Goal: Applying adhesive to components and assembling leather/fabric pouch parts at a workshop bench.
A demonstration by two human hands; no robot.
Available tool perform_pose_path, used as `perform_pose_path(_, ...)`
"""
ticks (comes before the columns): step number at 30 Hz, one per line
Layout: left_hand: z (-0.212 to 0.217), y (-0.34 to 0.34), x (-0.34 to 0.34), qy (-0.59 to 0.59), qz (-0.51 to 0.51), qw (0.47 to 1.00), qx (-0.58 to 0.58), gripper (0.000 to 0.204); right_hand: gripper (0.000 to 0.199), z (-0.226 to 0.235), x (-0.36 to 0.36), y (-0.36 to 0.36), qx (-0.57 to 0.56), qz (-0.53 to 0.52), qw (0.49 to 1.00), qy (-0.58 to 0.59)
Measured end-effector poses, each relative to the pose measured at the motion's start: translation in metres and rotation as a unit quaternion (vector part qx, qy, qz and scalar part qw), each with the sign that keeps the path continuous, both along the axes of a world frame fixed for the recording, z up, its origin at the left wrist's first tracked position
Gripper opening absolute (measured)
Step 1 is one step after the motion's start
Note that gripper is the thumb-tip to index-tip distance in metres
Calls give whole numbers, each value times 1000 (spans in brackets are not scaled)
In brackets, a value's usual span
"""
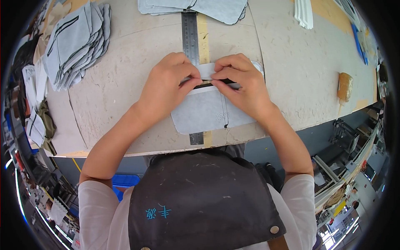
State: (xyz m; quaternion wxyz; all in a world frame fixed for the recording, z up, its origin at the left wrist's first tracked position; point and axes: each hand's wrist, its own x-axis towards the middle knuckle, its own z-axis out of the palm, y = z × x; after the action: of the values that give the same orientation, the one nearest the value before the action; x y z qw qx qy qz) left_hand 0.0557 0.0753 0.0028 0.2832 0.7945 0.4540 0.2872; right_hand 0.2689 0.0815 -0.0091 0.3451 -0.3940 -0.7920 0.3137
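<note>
A light grey fabric panel (200, 110) with rounded corners lies before me near the table's front edge. Across it runs a dark slot-like opening (204, 86), and a white strip (206, 71) is at its far side. My left hand (168, 79) pinches the strip's near edge at the left, thumb and fingers together. From the right, my right hand (246, 83) pinches the same edge, fingertips a short way from the left ones. Under the panel a steel ruler (191, 37) runs away from me; its near end shows below the panel. My fingers partly cover the strip and slot.
Stacked grey panels (68, 41) lie at the far left, with more panels (216, 7) at the far middle. White strips (303, 12) sit at the far right. A brownish taped bottle (345, 87) and a blue tool (359, 43) are on the right.
</note>
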Motion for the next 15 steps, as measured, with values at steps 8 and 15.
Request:
perform_pose_path(8, 6, 12, -1, -31, 14, 986, -163, 8, 25, 14, 24, 0, -47, 2, 998, -52)
perform_pose_path(15, 11, 12, 0, -27, 16, 984, -174, 8, 25, 11, 40, 2, -25, -10, 997, -72)
